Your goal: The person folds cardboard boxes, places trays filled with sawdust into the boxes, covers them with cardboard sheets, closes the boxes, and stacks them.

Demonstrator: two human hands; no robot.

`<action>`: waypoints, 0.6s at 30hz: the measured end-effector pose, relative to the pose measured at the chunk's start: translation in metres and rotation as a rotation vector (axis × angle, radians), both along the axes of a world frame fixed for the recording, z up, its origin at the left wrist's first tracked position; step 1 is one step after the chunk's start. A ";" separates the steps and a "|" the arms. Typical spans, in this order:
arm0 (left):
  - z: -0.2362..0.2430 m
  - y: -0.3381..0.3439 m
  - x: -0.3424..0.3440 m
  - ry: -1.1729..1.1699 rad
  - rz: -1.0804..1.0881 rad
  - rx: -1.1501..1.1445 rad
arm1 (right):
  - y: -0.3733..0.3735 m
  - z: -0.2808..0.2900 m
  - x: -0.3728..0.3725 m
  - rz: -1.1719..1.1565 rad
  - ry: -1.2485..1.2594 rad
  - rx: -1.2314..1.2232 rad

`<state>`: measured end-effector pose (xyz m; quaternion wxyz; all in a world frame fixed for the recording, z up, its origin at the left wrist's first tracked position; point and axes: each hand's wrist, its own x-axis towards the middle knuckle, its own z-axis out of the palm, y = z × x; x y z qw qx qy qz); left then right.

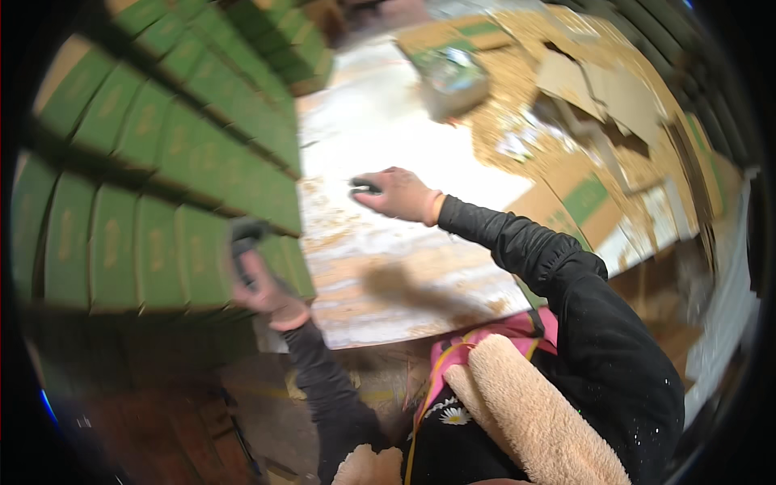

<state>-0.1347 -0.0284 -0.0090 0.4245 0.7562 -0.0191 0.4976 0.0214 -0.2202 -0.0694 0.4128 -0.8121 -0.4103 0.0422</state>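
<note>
My right hand (400, 196), in a pinkish glove with dark fingertips, hovers over the middle of a white worktop (380, 129). Its thumb and fingers are apart with nothing between them. At the worktop's left edge is my left hand (267, 291), gloved alike and blurred by motion. Its dark fingertips reach up in front of a stack of green-faced boxes (162, 234), the fingers seemingly apart and nothing visible in them. I cannot tell whether they touch the boxes. Brownish crumbs (323, 230) are scattered on the worktop near both hands.
More green boxes (279, 48) are stacked at the back left. On the table's far side sits a clear plastic-wrapped bundle (454, 85). Torn cardboard (602, 89), a flattened brown-and-green carton (578, 202) and loose shreds (517, 145) cover the right side.
</note>
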 end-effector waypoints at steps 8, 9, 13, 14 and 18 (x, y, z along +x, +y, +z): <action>-0.319 -0.306 0.100 1.248 0.010 -0.658 | -0.400 -0.185 0.061 -0.610 0.160 -0.963; -0.340 -0.310 0.099 1.110 0.182 -0.142 | -0.403 -0.195 0.061 -0.505 0.099 -0.992; -0.230 -0.358 0.124 0.841 -0.143 -1.096 | -0.465 -0.187 0.061 -0.557 0.222 -0.803; -0.204 -0.347 0.117 0.812 -0.229 -0.782 | -0.465 -0.147 0.067 -0.526 0.202 -0.733; -0.123 -0.321 0.097 0.787 -0.274 -0.645 | -0.472 0.004 0.096 -0.408 -0.559 -0.351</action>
